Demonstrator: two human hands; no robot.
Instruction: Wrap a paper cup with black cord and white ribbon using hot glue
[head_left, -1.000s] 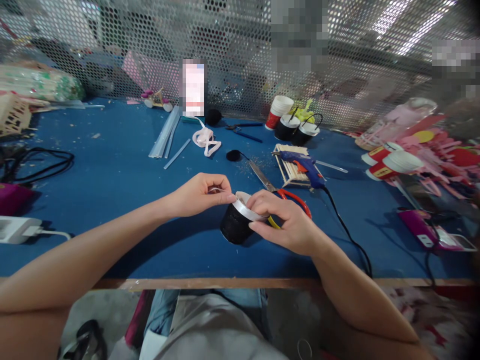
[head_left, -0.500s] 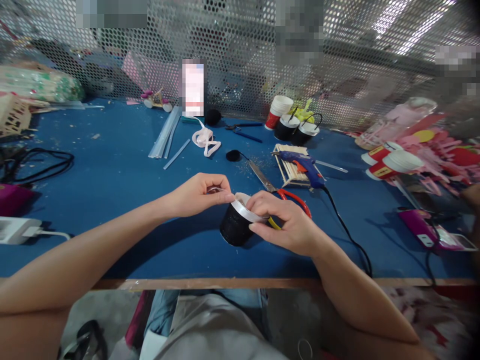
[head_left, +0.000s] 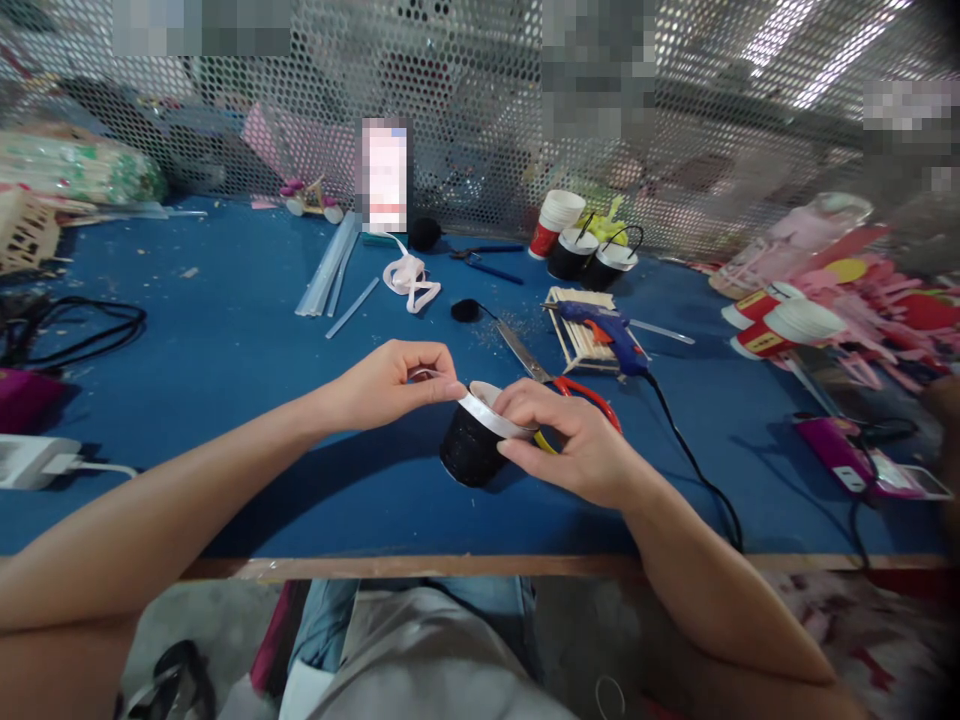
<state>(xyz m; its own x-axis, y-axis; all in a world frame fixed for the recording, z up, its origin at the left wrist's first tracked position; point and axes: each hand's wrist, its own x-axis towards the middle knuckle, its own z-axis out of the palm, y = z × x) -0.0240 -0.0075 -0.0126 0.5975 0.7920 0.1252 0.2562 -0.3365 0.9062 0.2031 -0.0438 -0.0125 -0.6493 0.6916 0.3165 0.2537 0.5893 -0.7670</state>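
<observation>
Head view: black glitter cup (head_left: 471,450) at table centre, near front edge of blue table (head_left: 225,350), tilted, mouth toward 1 o'clock. White ribbon (head_left: 491,412) wrapped along cup rim. Left hand (head_left: 390,385) at 9 o'clock of cup, thumb & forefinger pinched on free ribbon end, tips touching rim. Right hand (head_left: 577,445) at 3 o'clock of cup, fingers curled round rim, pressing ribbon onto it, grasping cup. Scissors (head_left: 555,385) w/ red handles just behind right hand, at 1 o'clock, blades pointing toward 11. Blue glue gun (head_left: 604,328) at 1 o'clock, resting on stack of wooden sticks (head_left: 581,340), black cord trailing to 4 o'clock. Loose ribbon coil (head_left: 409,280) at 11 o'clock, clear glue sticks (head_left: 330,270) left of it. Paper cups (head_left: 585,245) at 1 o'clock, near mesh wall (head_left: 487,120). White power strip (head_left: 34,460) far at 9 o'clock.
</observation>
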